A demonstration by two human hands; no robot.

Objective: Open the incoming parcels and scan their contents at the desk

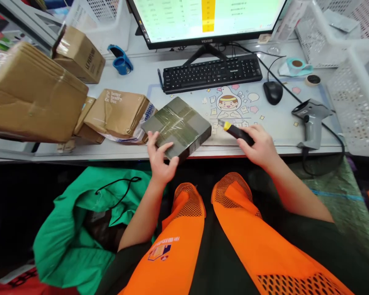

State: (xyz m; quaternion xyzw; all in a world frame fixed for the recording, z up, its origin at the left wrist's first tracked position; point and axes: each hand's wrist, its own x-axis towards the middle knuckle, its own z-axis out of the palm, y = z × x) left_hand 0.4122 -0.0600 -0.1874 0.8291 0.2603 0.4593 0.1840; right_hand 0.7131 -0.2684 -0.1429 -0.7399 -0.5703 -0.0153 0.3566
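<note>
A flat grey box [184, 127] with clear and brownish tape crossed over its top lies tilted at the desk's front edge. My left hand [161, 157] rests on its near left corner, fingers spread over the top and the thumb along the near side. In my right hand [260, 145] is a black and yellow utility knife [238, 133], its tip pointing left toward the box but apart from it. Beneath both hands runs a pale desk mat [258, 121] with a cartoon figure.
Cardboard boxes [117, 112] crowd the left side. A black keyboard [212, 73], a mouse [273, 92] and a monitor [207, 41] stand behind. To the right are a grey barcode scanner [313, 123] with its cable and white baskets [355, 98]. A green bag [67, 241] hangs below the desk.
</note>
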